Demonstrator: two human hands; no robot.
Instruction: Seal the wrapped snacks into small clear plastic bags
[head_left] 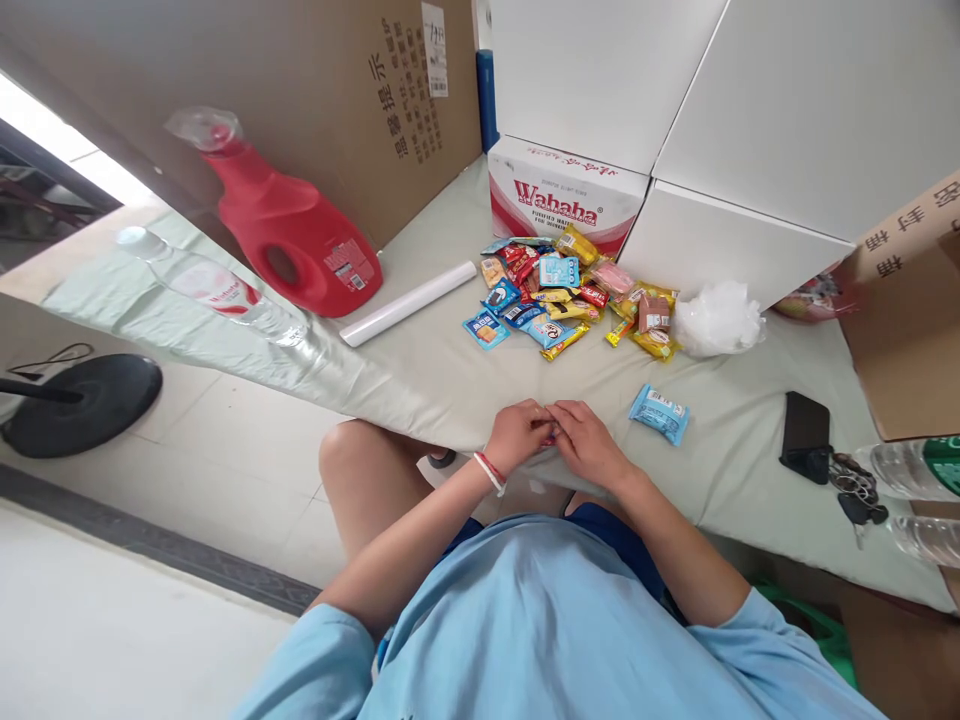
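My left hand [519, 434] and my right hand [588, 440] meet at the front edge of the cloth-covered table, fingertips pinched together. A small reddish packet [550, 437] shows between them; the fingers hide most of it. Around my left wrist are a red and a white band. To the right of my right hand lies a light-blue snack packet [660, 413], apart from it. Beyond both hands is a pile of wrapped snacks [551, 290] in blue, red and yellow wrappers, with a crumpled white plastic bag [718, 320] at its right.
On the left are a red detergent jug [300, 235], a clear water bottle [217, 290] and a white roll [409, 305]. A Wahaha carton [566, 198] stands behind the snacks. At right lie a black phone [806, 437], keys [855, 485] and clear bottles [907, 468].
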